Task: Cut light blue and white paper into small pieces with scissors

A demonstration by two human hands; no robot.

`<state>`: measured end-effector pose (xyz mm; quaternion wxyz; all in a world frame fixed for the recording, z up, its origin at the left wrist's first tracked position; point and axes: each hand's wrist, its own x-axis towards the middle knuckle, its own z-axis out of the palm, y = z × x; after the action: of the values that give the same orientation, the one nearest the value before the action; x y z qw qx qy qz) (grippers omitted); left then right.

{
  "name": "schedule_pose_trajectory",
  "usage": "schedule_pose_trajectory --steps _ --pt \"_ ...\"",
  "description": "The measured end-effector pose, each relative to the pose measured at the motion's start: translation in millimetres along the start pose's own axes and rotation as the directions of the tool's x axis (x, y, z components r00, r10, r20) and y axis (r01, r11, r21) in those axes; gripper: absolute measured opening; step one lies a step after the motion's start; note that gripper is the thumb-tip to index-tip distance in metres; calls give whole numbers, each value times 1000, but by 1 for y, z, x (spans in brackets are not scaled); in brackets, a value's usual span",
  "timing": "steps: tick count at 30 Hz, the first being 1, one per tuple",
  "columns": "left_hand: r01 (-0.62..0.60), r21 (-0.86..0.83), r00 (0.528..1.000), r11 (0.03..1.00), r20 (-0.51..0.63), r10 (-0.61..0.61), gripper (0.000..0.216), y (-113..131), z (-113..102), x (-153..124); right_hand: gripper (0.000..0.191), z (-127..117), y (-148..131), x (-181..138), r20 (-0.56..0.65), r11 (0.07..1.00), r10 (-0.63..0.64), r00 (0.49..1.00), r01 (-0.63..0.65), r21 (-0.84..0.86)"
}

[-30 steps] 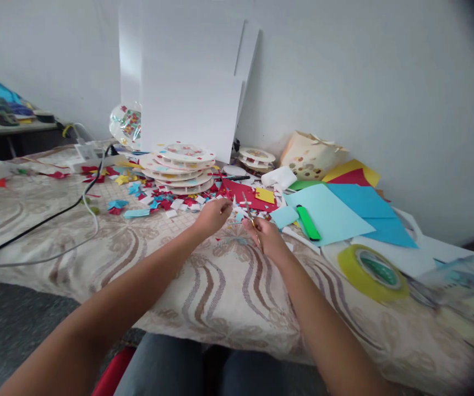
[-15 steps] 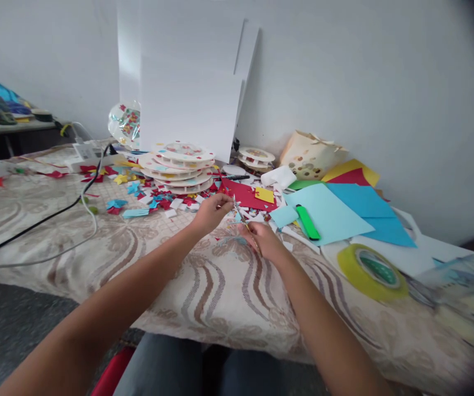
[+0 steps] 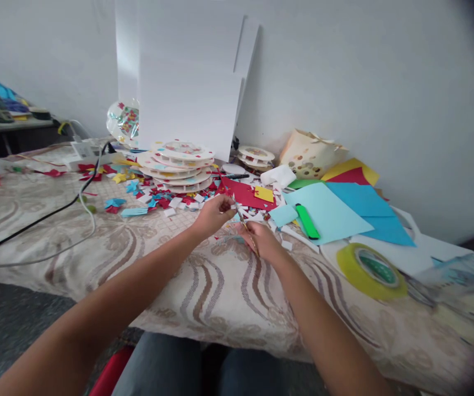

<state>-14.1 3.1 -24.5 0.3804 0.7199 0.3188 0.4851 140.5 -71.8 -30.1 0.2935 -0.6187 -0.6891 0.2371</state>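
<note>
My right hand is closed round a pair of scissors, whose blades point away from me and slightly left. Thumb and fingertips of my left hand are pinched together just beside the scissor tips. Whatever lies in that pinch is too small to make out. Just beyond both hands is a red paper sheet with a small yellow paper square on it. Tiny paper scraps are scattered on the patterned cloth beneath the scissors.
Left of centre stand stacked white discs amid coloured paper cuttings. To the right are a light blue sheet, a green cutter-like tool, blue paper and a yellow tape roll. Cables cross the cloth at left.
The left hand's fingers have shifted very slightly beside the scissor tips. The right hand keeps its hold on the scissors, almost in the same place.
</note>
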Motion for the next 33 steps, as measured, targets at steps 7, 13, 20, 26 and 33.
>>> schedule_pose_trajectory --steps 7,13,20,26,33 --pt "62 -195 998 979 26 -58 22 -4 4 1 48 3 -3 -2 -27 1000 -13 1000 13 9" --pt "-6 -46 995 999 -102 1 19 -8 4 1 46 2 -5 -6 2 998 -55 998 55 -4" --pt "-25 -14 998 1000 -54 24 18 -9 3 1 48 4 -5 -5 -16 1000 -28 999 28 -13" --pt "13 -68 997 998 -70 -18 17 -7 6 -1 52 0 -14 -6 -11 991 -46 999 44 -123" --pt "28 -43 996 999 -86 -32 14 -12 9 -1 54 -2 -18 -6 -14 976 -53 998 49 -210"
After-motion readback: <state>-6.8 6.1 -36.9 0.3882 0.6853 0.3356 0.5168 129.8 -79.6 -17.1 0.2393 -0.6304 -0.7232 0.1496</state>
